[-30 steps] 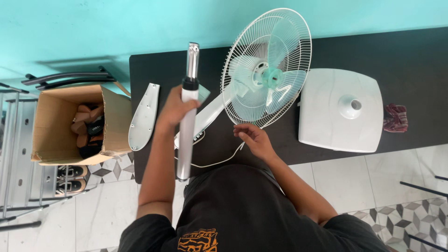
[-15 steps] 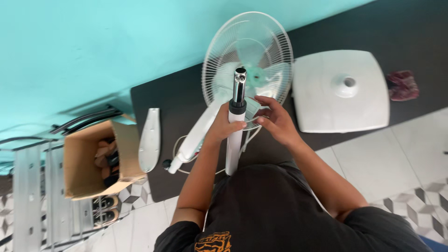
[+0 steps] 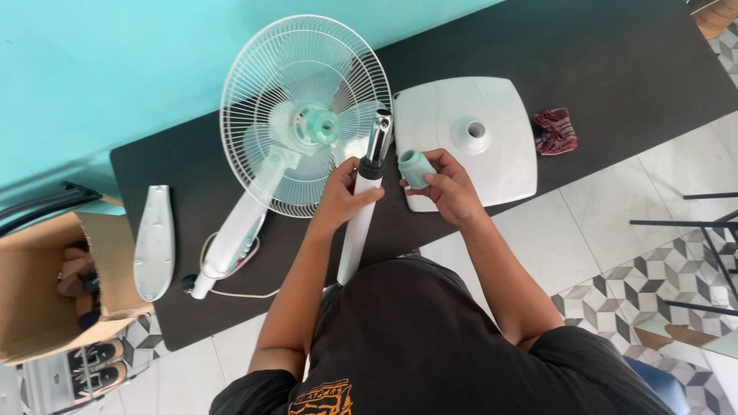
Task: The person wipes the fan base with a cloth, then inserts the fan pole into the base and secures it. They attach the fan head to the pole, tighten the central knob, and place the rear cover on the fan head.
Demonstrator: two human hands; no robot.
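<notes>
My left hand [image 3: 338,198] grips a white fan pole [image 3: 355,230] just below its black collar, with a chrome inner tube [image 3: 380,134] sticking out of the top. My right hand [image 3: 446,184] holds a small mint-green plastic collar nut [image 3: 415,168] close to the pole's upper end. The fan head [image 3: 306,115], with a white wire guard and pale green blades, lies on the black table [image 3: 177,161] behind my left hand. A square white fan base [image 3: 500,161] with a round socket lies behind my right hand.
A white curved cover panel [image 3: 154,242] lies at the table's left end, next to the fan's white cord [image 3: 231,290]. A red cloth [image 3: 555,131] sits right of the base. An open cardboard box [image 3: 46,284] stands on the floor at the left. Black chair legs [image 3: 692,223] show at right.
My right hand has come away from the pole's top holding the mint-green nut. The view has swung right, so the fan, base and box sit further left in the frame.
</notes>
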